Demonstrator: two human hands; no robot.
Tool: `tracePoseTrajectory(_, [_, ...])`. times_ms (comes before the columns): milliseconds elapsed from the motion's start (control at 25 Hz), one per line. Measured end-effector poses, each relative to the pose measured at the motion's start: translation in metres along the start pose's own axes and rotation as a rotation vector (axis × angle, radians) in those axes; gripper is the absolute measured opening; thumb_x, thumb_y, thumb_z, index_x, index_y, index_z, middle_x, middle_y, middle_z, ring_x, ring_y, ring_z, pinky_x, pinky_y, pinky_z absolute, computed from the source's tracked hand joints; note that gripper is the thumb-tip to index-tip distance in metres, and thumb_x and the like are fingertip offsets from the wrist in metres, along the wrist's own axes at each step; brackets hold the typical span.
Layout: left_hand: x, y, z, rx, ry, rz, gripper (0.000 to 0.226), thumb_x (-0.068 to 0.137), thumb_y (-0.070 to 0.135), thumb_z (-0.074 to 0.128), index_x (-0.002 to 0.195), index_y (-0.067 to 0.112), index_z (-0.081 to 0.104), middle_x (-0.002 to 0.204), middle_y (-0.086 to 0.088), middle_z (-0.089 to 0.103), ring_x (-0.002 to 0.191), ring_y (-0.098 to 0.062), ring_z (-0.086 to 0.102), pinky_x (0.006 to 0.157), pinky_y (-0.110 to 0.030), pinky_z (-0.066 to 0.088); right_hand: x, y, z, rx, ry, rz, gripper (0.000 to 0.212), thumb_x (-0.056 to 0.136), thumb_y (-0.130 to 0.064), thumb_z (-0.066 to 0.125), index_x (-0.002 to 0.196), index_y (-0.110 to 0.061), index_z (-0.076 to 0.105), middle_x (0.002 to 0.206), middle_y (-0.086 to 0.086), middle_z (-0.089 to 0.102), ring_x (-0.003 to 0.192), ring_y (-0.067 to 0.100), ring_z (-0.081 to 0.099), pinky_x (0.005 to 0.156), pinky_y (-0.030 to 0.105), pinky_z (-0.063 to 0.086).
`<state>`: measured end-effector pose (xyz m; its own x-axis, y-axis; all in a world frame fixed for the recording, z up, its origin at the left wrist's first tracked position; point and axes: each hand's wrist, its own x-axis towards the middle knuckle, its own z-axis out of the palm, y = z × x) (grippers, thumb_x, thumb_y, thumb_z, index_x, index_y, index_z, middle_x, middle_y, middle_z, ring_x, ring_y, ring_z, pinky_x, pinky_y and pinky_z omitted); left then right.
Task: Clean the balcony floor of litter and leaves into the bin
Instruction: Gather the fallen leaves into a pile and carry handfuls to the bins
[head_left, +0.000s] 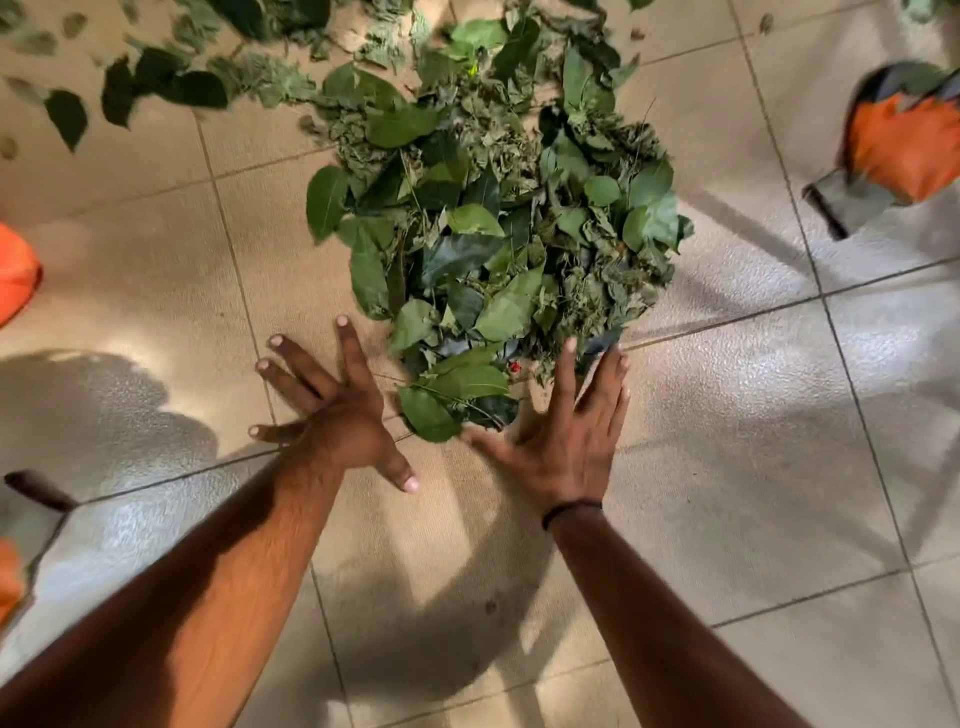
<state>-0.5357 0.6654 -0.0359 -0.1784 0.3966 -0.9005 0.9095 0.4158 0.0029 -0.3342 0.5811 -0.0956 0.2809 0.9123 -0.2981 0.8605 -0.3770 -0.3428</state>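
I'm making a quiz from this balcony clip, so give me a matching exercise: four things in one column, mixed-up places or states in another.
Things:
1. heap of green leaves
2. left hand
3. thin dark wristband
4. scattered loose dark leaves

Places or states:
A. on the right wrist
B. upper left on the tiles
C. centre of the floor
D. fingers spread, holding nothing

Pairs: 1-C, 2-D, 3-A, 4-B
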Motion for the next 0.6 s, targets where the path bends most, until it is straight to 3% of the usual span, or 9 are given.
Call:
tracePoseTrajectory(160, [0.002, 0.000, 0.000, -0.005, 0.000, -0.009, 0.191, 0.026, 0.029, 0.105, 0.118, 0.038, -0.062, 0.117, -0.021, -0.072, 0.120, -0.047, -0.058, 0.092, -0.091, -0.001, 0.061, -0.020, -0.003, 0.014, 0.106, 0.079, 0.129, 0.064, -0.096, 0.045, 0.157, -0.027, -0.013, 0.163, 0.027, -0.006, 0.152, 0.039, -0.003, 0.124, 0.051, 0.005])
tracePoseTrajectory(360, [0.002, -0.001, 0.000, 0.000, 0.004, -0.011, 0.191, 0.025, 0.032, 0.104, 0.117, 0.035, -0.063, 0.115, -0.024, -0.072, 0.119, -0.050, -0.057, 0.092, -0.091, 0.000, 0.062, -0.023, 0.006, 0.035, 0.237, 0.062, 0.088, 0.097, -0.064, 0.038, 0.160, -0.016, 0.001, 0.166, 0.020, 0.002, 0.154, 0.032, 0.002, 0.124, 0.050, 0.012])
tracePoseTrajectory(520, [0.002, -0.004, -0.002, -0.009, 0.002, 0.009, 0.190, 0.028, 0.031, 0.104, 0.118, 0.034, -0.063, 0.117, -0.026, -0.070, 0.119, -0.052, -0.056, 0.093, -0.090, -0.001, 0.061, -0.031, 0.004, 0.100, 0.292, 0.074, 0.073, 0.098, -0.040, 0.036, 0.160, -0.013, 0.007, 0.166, 0.016, 0.007, 0.154, 0.028, 0.002, 0.124, 0.049, 0.010])
tracePoseTrajectory(600, [0.003, -0.006, -0.002, -0.017, 0.001, 0.023, 0.189, 0.029, 0.031, 0.103, 0.118, 0.033, -0.063, 0.117, -0.027, -0.070, 0.119, -0.053, -0.056, 0.093, -0.090, 0.000, 0.059, -0.030, 0.005, 0.109, 0.308, 0.054, 0.074, 0.098, -0.043, 0.035, 0.160, -0.014, 0.009, 0.166, 0.015, 0.008, 0.154, 0.028, 0.003, 0.124, 0.050, 0.010])
